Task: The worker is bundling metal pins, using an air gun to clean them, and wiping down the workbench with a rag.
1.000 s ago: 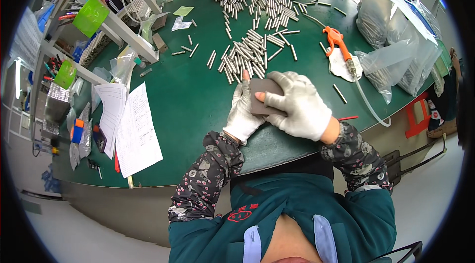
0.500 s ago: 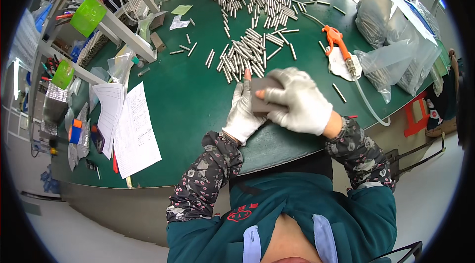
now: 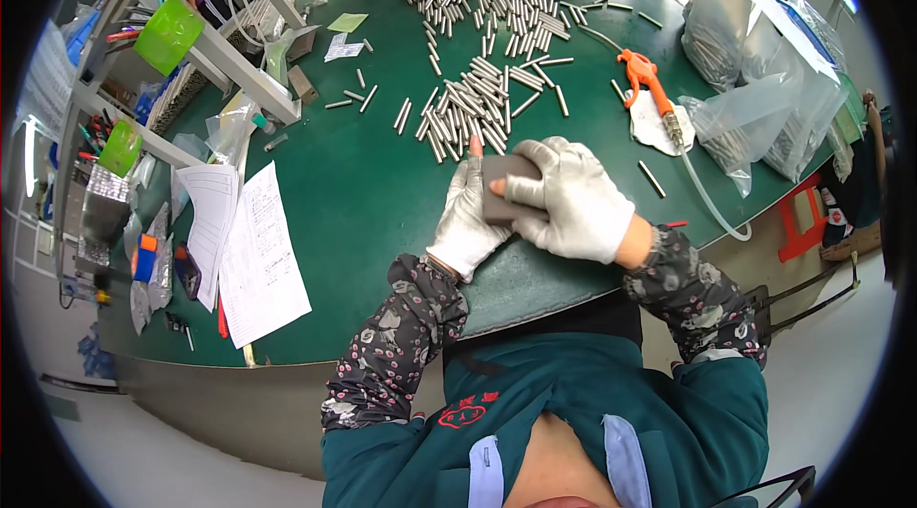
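Here, grey block [image 3: 503, 188] pinched between both gloved hands, centre frame.
Left hand [image 3: 466, 217] cupped beneath; right hand [image 3: 573, 202] closed over; metal rods [image 3: 473, 112] just above on worktop [image 3: 353, 183].

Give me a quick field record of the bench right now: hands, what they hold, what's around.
left hand: white glove, fingertips bare, against the left side of the grey block
right hand: white glove, laid over the block from the right
grey block: held between both hands, above the green table
metal rods: loose heap just beyond the hands
orange air gun: lying to the right, hose attached
papers: at the left edge
plastic bags: far right
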Demonstrator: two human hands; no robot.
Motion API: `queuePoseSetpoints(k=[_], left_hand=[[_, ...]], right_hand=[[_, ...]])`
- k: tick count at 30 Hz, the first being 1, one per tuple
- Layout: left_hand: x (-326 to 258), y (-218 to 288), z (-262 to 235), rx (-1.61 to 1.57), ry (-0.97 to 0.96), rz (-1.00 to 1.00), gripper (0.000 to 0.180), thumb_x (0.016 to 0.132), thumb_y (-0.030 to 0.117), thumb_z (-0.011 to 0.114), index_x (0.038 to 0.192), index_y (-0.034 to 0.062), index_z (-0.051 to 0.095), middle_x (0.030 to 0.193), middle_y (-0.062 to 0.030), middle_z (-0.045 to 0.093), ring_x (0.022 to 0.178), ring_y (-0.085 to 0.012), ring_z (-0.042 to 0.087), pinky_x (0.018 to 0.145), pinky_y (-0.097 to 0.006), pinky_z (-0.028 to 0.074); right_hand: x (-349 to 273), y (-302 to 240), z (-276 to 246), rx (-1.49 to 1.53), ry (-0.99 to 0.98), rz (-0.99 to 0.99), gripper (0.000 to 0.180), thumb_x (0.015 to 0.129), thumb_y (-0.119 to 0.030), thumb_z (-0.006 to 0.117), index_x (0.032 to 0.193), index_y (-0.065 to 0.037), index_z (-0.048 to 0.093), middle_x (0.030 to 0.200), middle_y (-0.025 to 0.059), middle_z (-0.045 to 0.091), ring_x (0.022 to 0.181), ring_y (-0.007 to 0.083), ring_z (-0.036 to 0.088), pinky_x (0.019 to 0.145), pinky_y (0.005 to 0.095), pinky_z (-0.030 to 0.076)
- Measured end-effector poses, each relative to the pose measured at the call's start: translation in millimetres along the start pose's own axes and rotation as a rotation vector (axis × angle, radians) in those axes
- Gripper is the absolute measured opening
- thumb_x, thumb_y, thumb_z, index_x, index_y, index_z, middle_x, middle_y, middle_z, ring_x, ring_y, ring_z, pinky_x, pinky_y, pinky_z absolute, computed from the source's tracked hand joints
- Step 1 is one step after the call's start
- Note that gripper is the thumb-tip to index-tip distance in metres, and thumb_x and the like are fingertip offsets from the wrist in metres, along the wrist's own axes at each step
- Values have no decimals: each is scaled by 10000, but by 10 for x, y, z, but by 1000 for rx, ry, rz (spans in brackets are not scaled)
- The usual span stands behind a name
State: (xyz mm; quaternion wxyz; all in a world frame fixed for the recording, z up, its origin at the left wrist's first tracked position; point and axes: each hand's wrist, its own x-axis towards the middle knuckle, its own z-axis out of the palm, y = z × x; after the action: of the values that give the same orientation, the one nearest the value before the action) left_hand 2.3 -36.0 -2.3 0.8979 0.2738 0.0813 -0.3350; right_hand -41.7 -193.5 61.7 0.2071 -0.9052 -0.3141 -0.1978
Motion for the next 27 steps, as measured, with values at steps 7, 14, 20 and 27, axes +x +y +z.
queuePoseSetpoints(k=[7,14,20,27], left_hand=[[-117,-57,-130,1338,-100,577,1124,644,-99,677,1421,136,-100,846,-35,564,762,-114,567,736,-231,478],[-172,-3,-175,1173,-229,549,1046,670,-125,662,1436,137,0,843,-21,547,777,-100,542,768,-221,452],[-196,39,-11,477,-184,641,465,799,-63,569,1221,41,407,855,-31,543,788,-110,543,805,-252,471],[-243,-7,-81,998,-124,886,761,680,-34,711,1334,110,349,923,-13,541,819,-97,535,752,-226,463]], right_hand=[[-105,440,34,-364,57,366,374,633,-292,677,970,-131,660,1092,149,527,1005,312,493,869,428,391],[-27,67,66,74,44,250,332,716,-295,640,948,-61,601,762,130,571,732,312,567,670,385,458],[-38,-114,287,1348,17,961,326,915,-298,455,1082,-20,477,922,148,599,817,259,601,767,412,482],[-1,-257,678,2245,128,902,443,917,-340,445,1204,-2,433,1236,175,474,1130,318,473,986,484,351]])
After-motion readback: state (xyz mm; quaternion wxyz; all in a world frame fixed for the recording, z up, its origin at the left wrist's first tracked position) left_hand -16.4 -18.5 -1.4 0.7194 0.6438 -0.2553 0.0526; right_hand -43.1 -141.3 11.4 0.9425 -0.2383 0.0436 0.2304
